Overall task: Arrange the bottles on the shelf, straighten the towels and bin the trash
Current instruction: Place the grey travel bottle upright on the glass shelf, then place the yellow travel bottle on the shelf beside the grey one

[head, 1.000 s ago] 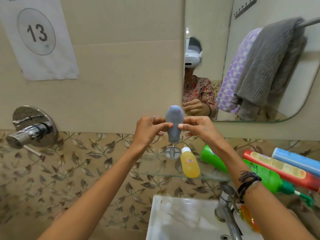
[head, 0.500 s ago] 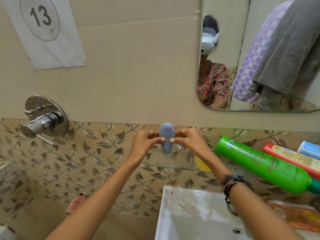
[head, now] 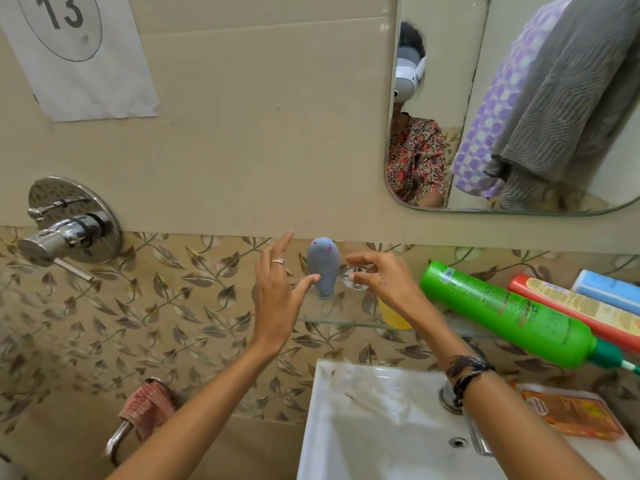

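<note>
A small grey bottle stands cap-down on the left end of the glass shelf. My left hand is open just left of it, thumb tip close to its side. My right hand is open on its right, fingers spread and off the bottle. A small yellow bottle lies half hidden behind my right wrist. A green bottle, a red bottle and a blue bottle lie on their sides further right. The mirror reflects a purple towel and a grey towel, both hanging bunched.
A white sink sits below the shelf, with a clear plastic scrap in the basin and an orange wrapper on its right rim. A chrome wall tap is at left. A checked cloth hangs on a ring lower left.
The grey bottle came down from in front of the mirror onto the shelf. Both hands have let go of it and opened.
</note>
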{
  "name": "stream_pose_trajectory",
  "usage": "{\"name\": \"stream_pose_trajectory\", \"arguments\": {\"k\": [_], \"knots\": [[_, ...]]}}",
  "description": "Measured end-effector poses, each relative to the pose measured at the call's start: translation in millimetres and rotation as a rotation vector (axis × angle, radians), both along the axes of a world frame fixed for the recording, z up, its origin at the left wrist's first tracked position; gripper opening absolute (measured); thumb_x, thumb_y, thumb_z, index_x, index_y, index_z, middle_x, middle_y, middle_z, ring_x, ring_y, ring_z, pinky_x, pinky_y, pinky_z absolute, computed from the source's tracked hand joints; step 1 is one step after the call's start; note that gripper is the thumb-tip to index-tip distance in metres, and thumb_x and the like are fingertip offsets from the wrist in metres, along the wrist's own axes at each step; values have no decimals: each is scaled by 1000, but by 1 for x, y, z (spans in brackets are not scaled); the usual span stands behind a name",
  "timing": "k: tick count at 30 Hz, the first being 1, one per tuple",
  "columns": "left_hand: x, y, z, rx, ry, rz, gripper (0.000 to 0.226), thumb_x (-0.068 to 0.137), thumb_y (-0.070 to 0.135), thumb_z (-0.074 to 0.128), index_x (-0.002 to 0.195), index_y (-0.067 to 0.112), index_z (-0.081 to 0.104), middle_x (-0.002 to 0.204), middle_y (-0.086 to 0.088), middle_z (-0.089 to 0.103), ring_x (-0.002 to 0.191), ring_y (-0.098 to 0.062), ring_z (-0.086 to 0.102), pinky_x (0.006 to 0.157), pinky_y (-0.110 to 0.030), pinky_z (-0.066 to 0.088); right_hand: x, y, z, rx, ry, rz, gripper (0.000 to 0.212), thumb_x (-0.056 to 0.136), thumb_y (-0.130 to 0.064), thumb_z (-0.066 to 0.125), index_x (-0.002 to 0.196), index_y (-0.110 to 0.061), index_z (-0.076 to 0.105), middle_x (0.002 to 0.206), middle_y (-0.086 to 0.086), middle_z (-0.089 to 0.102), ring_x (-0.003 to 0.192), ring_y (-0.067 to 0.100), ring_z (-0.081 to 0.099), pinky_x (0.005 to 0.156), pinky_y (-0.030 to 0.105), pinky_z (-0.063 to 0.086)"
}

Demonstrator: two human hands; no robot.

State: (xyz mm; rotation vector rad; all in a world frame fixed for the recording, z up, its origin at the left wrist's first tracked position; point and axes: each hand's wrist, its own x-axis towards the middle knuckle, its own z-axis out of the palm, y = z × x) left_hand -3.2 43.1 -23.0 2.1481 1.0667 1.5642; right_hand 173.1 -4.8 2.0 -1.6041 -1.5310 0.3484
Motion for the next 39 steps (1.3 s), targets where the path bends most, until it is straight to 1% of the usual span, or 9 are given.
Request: {"name": "stream_pose_trajectory", "arguments": {"k": [3, 6, 14, 20, 24, 26, 29, 35, 39], "knots": [[12, -24, -7, 271, 199, -143, 56, 78, 9, 71, 129, 12, 48, 118, -8, 60, 107, -8, 47, 96, -11, 36, 21, -21, 4, 54, -139, -148, 27, 85, -11, 63, 111, -15, 68, 108, 2, 71, 83, 14, 66, 74, 29, 55], [29, -39, -16, 343, 353, -263, 35, 82, 2, 64, 117, 8, 61, 106, -8, 67, 97, -18, 59, 75, -29, 54, 39, -44, 4, 22, -283, -222, 23, 87, -12, 61, 108, -14, 69, 106, 6, 72, 91, 19, 66, 79, 32, 52], [63, -22, -25, 233, 613, -255, 52, 87, 0, 54, 137, 12, 45, 130, -7, 57, 113, -24, 58, 82, -38, 54, 45, -79, -9, -153, -439, -198, 35, 89, -3, 50, 122, -11, 60, 111, 13, 68, 103, 28, 63, 83, 40, 50], [71, -21, -24, 85, 467, -410, 49, 89, -1, 53, 136, 13, 47, 126, -10, 61, 105, -20, 63, 86, -34, 54, 39, -82, -16, -74, -229, -178, 42, 84, 10, 51, 121, -7, 61, 103, 15, 69, 94, 25, 65, 85, 35, 51], [74, -26, -22, -63, 282, -524, 40, 88, -2, 57, 126, 11, 57, 118, -8, 64, 97, -8, 62, 82, -4, 46, 38, -84, -20, -34, -108, -187, 43, 80, 14, 54, 117, -6, 64, 100, 17, 68, 88, 23, 65, 77, 21, 51], [75, -28, -23, -88, 247, -518, 37, 87, 2, 59, 122, 14, 61, 114, -5, 66, 97, -10, 62, 81, -1, 42, 39, -87, -20, -35, 1, -164, 44, 78, 15, 57, 116, -6, 65, 100, 18, 68, 86, 19, 64, 75, 14, 51], [76, -30, -21, -123, 223, -518, 39, 84, 4, 63, 120, 17, 62, 111, -4, 68, 95, -10, 62, 80, -4, 43, 40, -90, -19, -26, 139, -132, 43, 76, 9, 64, 116, -8, 66, 103, 14, 69, 91, 19, 67, 80, 18, 52], [80, -35, 4, -222, 68, -542, 30, 80, 11, 69, 105, 26, 66, 88, -1, 71, 79, -11, 65, 73, -22, 52, 41, -93, 0, 102, 163, -107, 37, 75, 2, 70, 110, -11, 69, 93, 3, 70, 77, -2, 62, 67, 2, 45], [89, -33, 37, -305, 38, -500, 14, 78, 19, 72, 86, 8, 68, 63, -10, 53, 62, -13, 48, 59, -32, 41, 49, -91, 26, 158, 230, -77, 35, 77, 0, 69, 111, -6, 67, 91, 0, 69, 67, -11, 62, 66, 4, 47]]}}
